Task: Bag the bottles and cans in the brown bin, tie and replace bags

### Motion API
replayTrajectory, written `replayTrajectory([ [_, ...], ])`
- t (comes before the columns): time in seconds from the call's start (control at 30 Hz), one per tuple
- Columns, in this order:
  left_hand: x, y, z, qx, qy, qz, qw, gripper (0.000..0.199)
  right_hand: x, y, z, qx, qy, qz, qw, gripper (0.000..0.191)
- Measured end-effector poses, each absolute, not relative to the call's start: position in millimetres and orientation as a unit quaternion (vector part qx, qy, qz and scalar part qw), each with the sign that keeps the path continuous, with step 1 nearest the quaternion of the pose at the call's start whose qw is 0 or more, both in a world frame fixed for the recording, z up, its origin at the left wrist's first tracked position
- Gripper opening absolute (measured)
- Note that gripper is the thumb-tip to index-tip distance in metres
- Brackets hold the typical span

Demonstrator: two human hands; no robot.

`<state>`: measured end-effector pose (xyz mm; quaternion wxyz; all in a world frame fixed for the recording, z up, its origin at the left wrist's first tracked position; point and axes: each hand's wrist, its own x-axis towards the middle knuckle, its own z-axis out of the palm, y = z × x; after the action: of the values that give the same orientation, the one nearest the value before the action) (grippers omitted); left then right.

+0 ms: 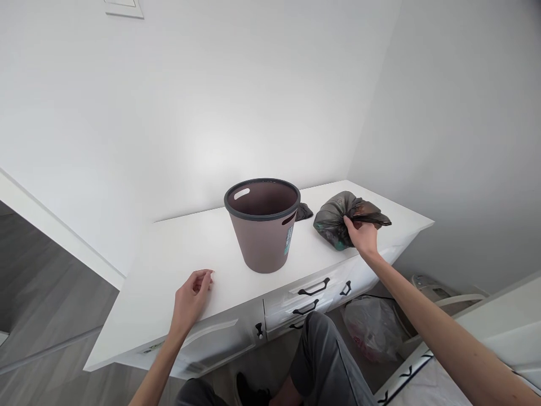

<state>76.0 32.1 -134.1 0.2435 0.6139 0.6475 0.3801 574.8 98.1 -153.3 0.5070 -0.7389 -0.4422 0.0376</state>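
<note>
A brown plastic trash bin (pixel 262 242) with a dark rim and an oval handle slot on each side stands upright on the white cabinet top. To its right lies a filled black trash bag (pixel 333 217), its neck gathered. My right hand (pixel 362 237) grips that twisted neck, the loose end sticking out past the fingers. My left hand (pixel 193 296) rests over the cabinet top to the left of the bin, fingers curled in toward the thumb with nothing visible in them. Behind the bin's right side sits a small crumpled black bag (pixel 303 212), partly hidden.
The white cabinet (pixel 169 248) stands against the wall, with black drawer handles (pixel 314 287) on its front. Below on the right are a clear plastic bag (pixel 374 327) and a white drawer unit (pixel 406 372). My legs (pixel 325 361) are close to the cabinet front.
</note>
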Motion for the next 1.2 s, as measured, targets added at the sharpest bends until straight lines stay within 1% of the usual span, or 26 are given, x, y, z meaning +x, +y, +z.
replayTrajectory([
  [0.07,74,34,-138,0.612,0.647,0.383,0.247,0.045,566,94,-156,-0.717,-0.448,0.089,0.527,0.047],
  [0.13,72,35,-141,0.61,0.646,0.386,0.247,0.045,554,80,-161,-0.677,-0.463,0.115,0.561,0.05],
  [0.2,71,36,-143,0.609,0.647,0.388,0.245,0.045,539,60,-170,-0.643,-0.47,0.088,0.599,0.059],
  [0.27,71,36,-143,0.608,0.648,0.387,0.244,0.045,521,38,-182,-0.634,-0.472,0.026,0.612,0.065],
  [0.33,71,36,-143,0.608,0.649,0.386,0.245,0.044,502,21,-194,-0.618,-0.508,0.009,0.601,0.057],
  [0.4,71,36,-142,0.609,0.649,0.384,0.247,0.044,484,14,-202,-0.585,-0.566,0.035,0.58,0.046],
  [0.47,72,35,-140,0.61,0.648,0.384,0.247,0.044,467,19,-204,-0.546,-0.617,0.08,0.561,0.042],
  [0.53,73,34,-139,0.61,0.648,0.383,0.247,0.044,451,33,-200,-0.516,-0.646,0.123,0.549,0.046],
  [0.67,74,33,-137,0.608,0.652,0.383,0.243,0.045,420,63,-194,-0.487,-0.674,0.185,0.524,0.062],
  [0.8,72,34,-139,0.613,0.65,0.379,0.24,0.046,397,80,-192,-0.482,-0.708,0.218,0.469,0.078],
  [0.9,72,35,-139,0.613,0.652,0.38,0.233,0.046,390,95,-187,-0.505,-0.737,0.216,0.395,0.08],
  [0.97,72,34,-137,0.611,0.656,0.379,0.228,0.046,389,108,-181,-0.54,-0.746,0.195,0.339,0.075],
  [1.07,74,32,-133,0.608,0.657,0.382,0.228,0.045,388,127,-175,-0.6,-0.743,0.143,0.26,0.061],
  [1.13,75,31,-131,0.607,0.655,0.388,0.229,0.045,386,138,-174,-0.625,-0.741,0.109,0.222,0.052],
  [1.2,75,31,-131,0.606,0.652,0.393,0.229,0.044,384,147,-174,-0.638,-0.74,0.084,0.197,0.048],
])
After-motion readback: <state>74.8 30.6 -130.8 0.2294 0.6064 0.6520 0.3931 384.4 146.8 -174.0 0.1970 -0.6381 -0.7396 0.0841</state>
